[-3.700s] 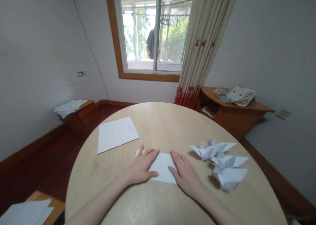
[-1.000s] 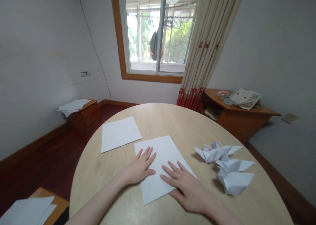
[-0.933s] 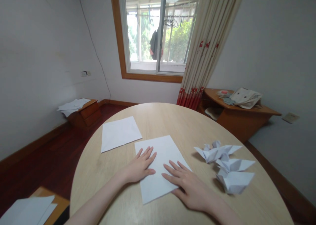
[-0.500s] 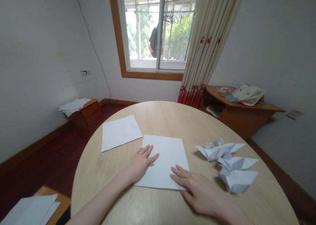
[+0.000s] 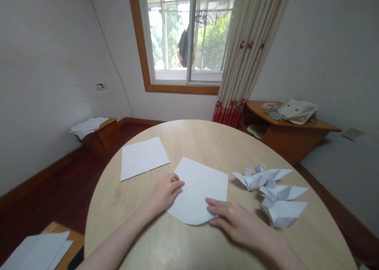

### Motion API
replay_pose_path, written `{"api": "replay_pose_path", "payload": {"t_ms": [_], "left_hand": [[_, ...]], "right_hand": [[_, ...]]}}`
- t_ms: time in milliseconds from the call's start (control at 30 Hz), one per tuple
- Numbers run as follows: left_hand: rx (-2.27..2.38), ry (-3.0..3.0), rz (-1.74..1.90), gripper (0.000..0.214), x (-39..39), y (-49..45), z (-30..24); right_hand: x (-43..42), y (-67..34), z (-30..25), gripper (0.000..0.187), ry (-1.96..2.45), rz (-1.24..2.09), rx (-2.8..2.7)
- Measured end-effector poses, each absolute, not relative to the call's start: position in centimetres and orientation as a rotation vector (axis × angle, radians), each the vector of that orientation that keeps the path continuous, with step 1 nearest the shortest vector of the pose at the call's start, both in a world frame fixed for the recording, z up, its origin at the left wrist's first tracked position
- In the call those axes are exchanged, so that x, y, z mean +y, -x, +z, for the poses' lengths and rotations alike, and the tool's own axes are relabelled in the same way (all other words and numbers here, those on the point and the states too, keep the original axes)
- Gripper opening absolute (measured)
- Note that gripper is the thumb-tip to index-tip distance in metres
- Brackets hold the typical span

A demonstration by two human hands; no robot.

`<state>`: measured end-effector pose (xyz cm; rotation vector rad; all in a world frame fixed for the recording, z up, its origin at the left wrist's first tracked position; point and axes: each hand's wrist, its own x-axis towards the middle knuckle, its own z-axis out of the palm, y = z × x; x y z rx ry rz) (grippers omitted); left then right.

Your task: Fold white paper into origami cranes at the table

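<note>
left grip (image 5: 166, 192): clenched on white paper sheet (image 5: 197, 191)
right grip (image 5: 237, 218): on the sheet, cannot tell if grasping
beside right grip: folded paper birds (image 5: 259, 180)

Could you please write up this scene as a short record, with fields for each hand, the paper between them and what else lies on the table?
Left: left hand, curled at the white paper sheet's left edge
Right: right hand, fingers on the sheet's lower right edge
Held item: white paper sheet
Nearby: square paper sheet, left; folded paper figures, right
Surface: oval wood-grain table
</note>
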<state>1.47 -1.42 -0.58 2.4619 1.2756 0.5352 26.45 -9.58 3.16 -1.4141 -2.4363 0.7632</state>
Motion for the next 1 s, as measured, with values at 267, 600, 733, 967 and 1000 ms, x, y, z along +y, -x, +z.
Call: {"api": "replay_pose_path", "payload": {"t_ms": [267,600,733,967,1000], "left_hand": [[1.115,-2.253,0.452,0.017,-1.3,-0.4,1.0],[1.032,-2.124,0.215,0.034,-1.4,0.6,2.8],[1.043,-2.135,0.185,0.050,-1.6,0.7,2.9],[1.012,-2.215,0.268,0.018,-2.4,0.1,3.3],[0.996,-2.231,0.280,0.018,-2.6,0.0,3.3]], "right_hand": [[-8.4,-26.6,2.1,0.031,1.413,0.690,-2.299],[-7.6,-26.0,0.7,0.042,1.471,0.725,-1.948],[-7.3,-25.8,0.4,0.045,1.467,0.710,-1.792],[-7.6,-25.9,0.7,0.050,1.529,0.415,-1.751],[-7.6,-25.9,0.8,0.050,1.535,0.376,-1.753]]}}
